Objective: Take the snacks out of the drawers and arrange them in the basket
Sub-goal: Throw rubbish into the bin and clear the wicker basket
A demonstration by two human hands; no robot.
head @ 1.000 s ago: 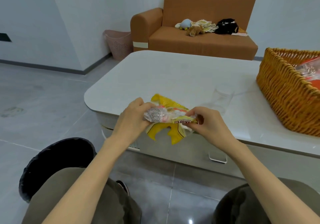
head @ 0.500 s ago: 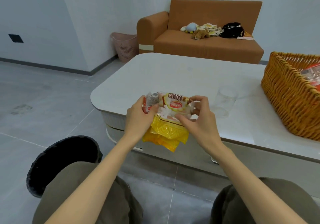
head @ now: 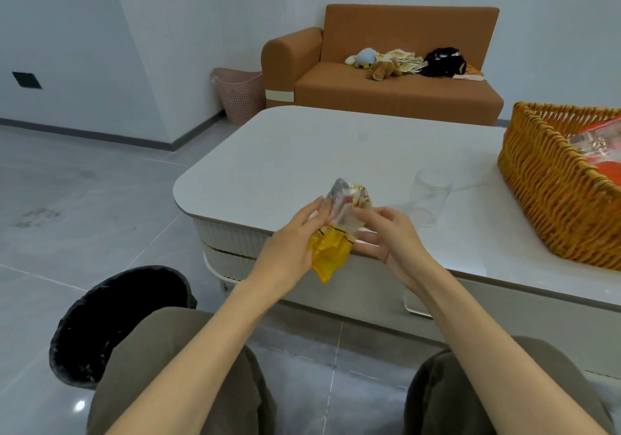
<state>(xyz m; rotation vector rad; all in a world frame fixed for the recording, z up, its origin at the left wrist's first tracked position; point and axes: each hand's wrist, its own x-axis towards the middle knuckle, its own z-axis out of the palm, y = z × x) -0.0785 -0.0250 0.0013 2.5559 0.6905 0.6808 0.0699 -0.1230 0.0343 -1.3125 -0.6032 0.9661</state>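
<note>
Two-handed job: held snacks [head: 332, 250] mid-frame, above table [head: 319, 152] edge, long axis upright. Gripped yellow bottom with left hand [head: 289, 250], pinched clear top with right hand [head: 396, 236]. Had basket [head: 551, 206] far right, nearer right hand.

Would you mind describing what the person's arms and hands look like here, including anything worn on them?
The left forearm and right forearm are bare down to the frame's edge; no sleeve shows. The left hand and right hand wear no gloves, and no watch, bracelet or ring is visible. The only clothing in view is the olive-brown trousers over both knees.
</note>
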